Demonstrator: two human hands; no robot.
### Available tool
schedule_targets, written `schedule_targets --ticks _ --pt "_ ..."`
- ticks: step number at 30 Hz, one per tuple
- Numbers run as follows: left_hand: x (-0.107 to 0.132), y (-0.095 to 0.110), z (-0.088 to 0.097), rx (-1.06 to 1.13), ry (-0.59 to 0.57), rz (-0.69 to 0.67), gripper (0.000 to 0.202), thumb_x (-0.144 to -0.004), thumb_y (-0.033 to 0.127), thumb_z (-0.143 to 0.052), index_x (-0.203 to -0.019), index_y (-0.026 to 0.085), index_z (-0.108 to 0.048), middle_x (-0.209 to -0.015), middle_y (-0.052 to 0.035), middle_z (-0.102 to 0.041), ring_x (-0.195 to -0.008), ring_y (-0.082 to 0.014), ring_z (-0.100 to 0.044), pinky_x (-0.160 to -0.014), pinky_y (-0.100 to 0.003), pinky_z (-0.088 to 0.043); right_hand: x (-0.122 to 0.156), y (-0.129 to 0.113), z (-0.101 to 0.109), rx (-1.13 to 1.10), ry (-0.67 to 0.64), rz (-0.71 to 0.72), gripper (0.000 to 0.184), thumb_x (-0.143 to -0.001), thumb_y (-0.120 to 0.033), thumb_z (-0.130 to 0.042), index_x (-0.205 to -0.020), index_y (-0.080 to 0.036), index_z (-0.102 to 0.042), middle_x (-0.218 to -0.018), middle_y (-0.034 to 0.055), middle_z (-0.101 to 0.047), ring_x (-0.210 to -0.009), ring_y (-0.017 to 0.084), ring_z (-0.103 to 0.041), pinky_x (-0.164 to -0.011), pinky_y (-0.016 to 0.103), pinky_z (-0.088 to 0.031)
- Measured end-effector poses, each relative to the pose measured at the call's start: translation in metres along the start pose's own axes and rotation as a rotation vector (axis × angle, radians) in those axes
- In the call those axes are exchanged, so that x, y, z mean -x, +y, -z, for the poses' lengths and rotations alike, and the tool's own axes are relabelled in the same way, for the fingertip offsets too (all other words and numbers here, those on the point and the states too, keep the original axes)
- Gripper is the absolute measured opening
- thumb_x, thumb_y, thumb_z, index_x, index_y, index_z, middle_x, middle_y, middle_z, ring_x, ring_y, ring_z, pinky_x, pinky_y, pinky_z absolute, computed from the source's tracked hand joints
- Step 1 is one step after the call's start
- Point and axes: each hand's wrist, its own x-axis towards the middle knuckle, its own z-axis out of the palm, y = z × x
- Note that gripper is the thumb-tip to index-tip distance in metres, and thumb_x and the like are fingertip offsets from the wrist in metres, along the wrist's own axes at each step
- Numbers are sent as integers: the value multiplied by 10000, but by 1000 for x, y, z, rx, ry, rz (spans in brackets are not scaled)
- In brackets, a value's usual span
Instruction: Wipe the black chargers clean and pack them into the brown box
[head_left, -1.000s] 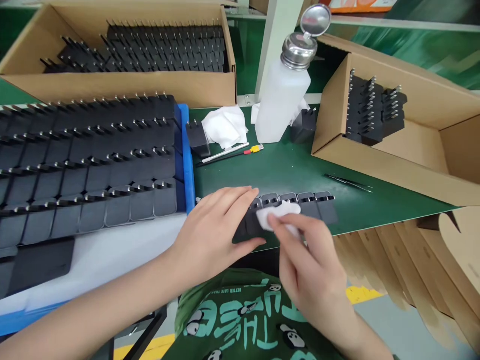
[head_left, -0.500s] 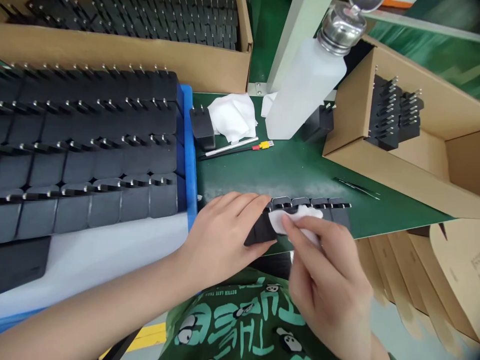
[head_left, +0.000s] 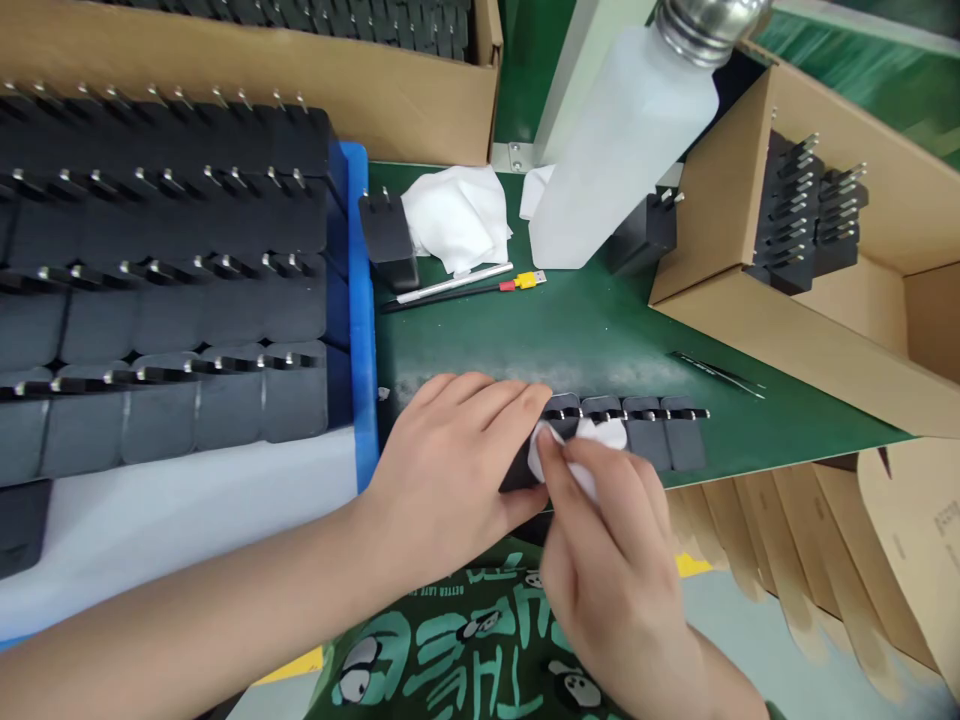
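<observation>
Left hand [head_left: 450, 465] clasps black adapters [head_left: 518, 473], partly hiding them; right hand [head_left: 619, 570] pinches white cloth [head_left: 606, 433], its middle covered.

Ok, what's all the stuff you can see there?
Table: one, green, middle
Tray: one, blue, left
Boxes: at least two, brown, back left and right
Pronged blocks: many, black, in tray, boxes, on table
Bottle: one, white, back of table
Wipes: at least three, white, table's back and front
Cable: one, black with red and yellow, table's middle
Stick: one, silver, beside cable
Tweezers: one, dark, table's right
Post: one, pale, behind bottle
Cardboard pieces: several, brown, lower right
Shirt: one, green, bottom
Left hand: one, on blocks
Right hand: one, gripping wipe
</observation>
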Motion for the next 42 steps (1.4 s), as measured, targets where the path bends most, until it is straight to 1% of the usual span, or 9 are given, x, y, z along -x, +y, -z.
schedule_targets --ticks 5,9,15,25,28,31,36,39,42 --pt "0 -1 -1 -7 -27 16 363 -857 304 -661 -1169 126 -604 -1100 -61 -722 -971 -241 -651 -805 -385 -448 -1 -2 -3 2 -7 -56 469 -855 70 -475 -1305 -44 -547 -1087 160 -579 -980 242 -571 -853 394 -531" --pt "-1 -2 -1 -3 -19 -9 347 -876 304 -648 -1167 120 -600 -1090 -79 -721 -972 -244 -655 -806 -385 -453 0 -5 -6 34 7 -32 421 -869 55 -445 -1268 -6 -562 -1097 191 -580 -1001 266 -558 -860 433 -534" --pt "-1 -2 0 -31 -24 -19 330 -878 297 -633 -1152 116 -604 -1090 -93 -723 -974 -257 -660 -810 -396 -459 0 -5 -6 12 17 -26 386 -864 57 -476 -1235 29 -579 -1083 188 -567 -980 262 -562 -851 414 -524" --pt "-1 -4 -1 -32 -23 -14 321 -875 308 -638 -1157 163 -588 -1088 -72 -724 -966 -255 -671 -806 -397 -458 3 -4 -6 31 -19 -38 429 -873 46 -463 -1292 14 -549 -1124 199 -564 -1023 272 -545 -856 428 -532" --pt "-2 -3 -1 -29 -7 -19 304 -883 313 -635 -1139 154 -592 -1057 -70 -731 -946 -251 -675 -795 -397 -458 3 -3 -5 7 -10 -54 415 -853 68 -477 -1255 37 -573 -1096 197 -568 -1003 266 -560 -858 421 -527" --pt "-2 -2 -1 -25 -3 -22 287 -900 302 -613 -1142 147 -596 -1069 -68 -730 -955 -246 -670 -794 -394 -455 2 -3 -4 32 -24 -27 440 -861 47 -472 -1289 2 -562 -1114 193 -562 -1042 289 -548 -862 439 -518" --pt "-3 -3 -2 -5 -17 -18 349 -882 328 -648 -1148 106 -608 -1078 -73 -724 -957 -244 -662 -796 -395 -446 2 -5 -2 31 -17 -68 407 -848 71 -494 -1238 8 -594 -1057 175 -577 -941 250 -554 -815 398 -503" --pt "-3 -2 -2 -7 -18 -14 347 -892 330 -637 -1152 102 -612 -1080 -72 -723 -958 -243 -659 -799 -391 -444 1 -5 -2 42 -1 -40 408 -861 65 -459 -1239 -3 -595 -1064 181 -568 -944 257 -537 -820 414 -495" --pt "-2 -2 -1 -4 -16 -9 333 -887 309 -641 -1148 105 -610 -1064 -70 -726 -952 -237 -661 -803 -383 -443 1 -5 -3 36 -2 -83 409 -857 69 -487 -1243 -13 -596 -1049 170 -569 -949 248 -551 -813 389 -492"
